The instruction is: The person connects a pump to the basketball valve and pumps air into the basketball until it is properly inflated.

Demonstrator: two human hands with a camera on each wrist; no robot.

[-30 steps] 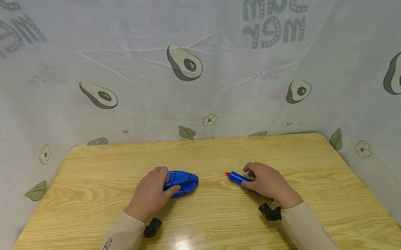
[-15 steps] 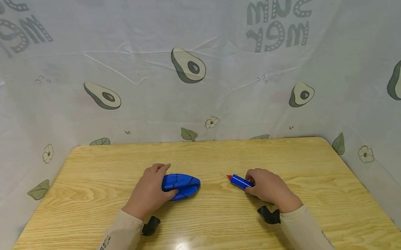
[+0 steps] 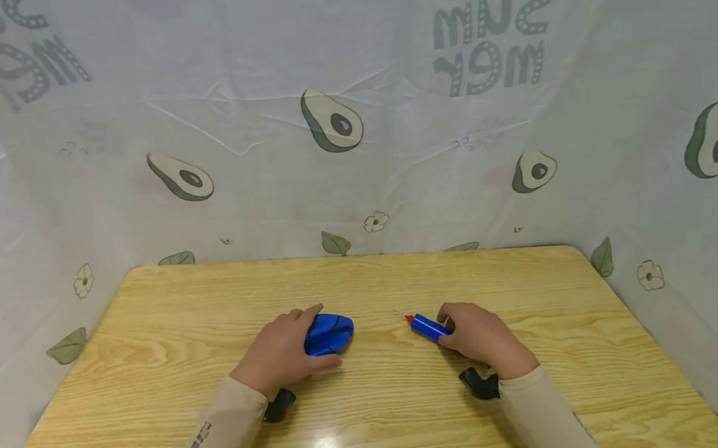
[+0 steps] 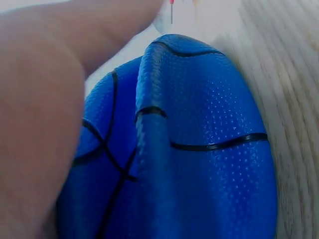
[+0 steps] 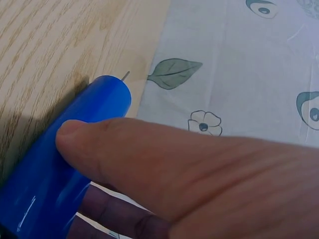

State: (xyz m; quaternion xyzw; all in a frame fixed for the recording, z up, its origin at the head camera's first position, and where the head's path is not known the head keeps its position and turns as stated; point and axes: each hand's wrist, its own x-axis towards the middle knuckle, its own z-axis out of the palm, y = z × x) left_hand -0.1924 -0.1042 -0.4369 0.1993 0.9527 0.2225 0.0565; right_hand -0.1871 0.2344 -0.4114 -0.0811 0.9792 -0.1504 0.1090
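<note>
A deflated blue ball [image 3: 328, 334] with black lines, folded into a hollow, lies on the wooden table left of centre. My left hand [image 3: 290, 352] holds it from the left, fingers along its far side and thumb along the near side. In the left wrist view the textured ball [image 4: 214, 114] shows a raised fold beside a deep dent. My right hand [image 3: 479, 335] grips a small blue hand pump [image 3: 429, 327]. The pump's red tip [image 3: 409, 318] carries a thin needle that points left and away from me. In the right wrist view the thumb presses along the pump's blue barrel [image 5: 50, 164].
The wooden table [image 3: 379, 419] ends at a far edge against a pale curtain [image 3: 241, 105] printed with avocados, leaves and flowers. A black wrist camera [image 3: 280, 405] sits under the left wrist, another black camera [image 3: 479, 383] under the right.
The ball has turned within my left hand and its visible part looks shorter. My left thumb has shifted from on the ball to its near side. The right hand has settled further back on the pump.
</note>
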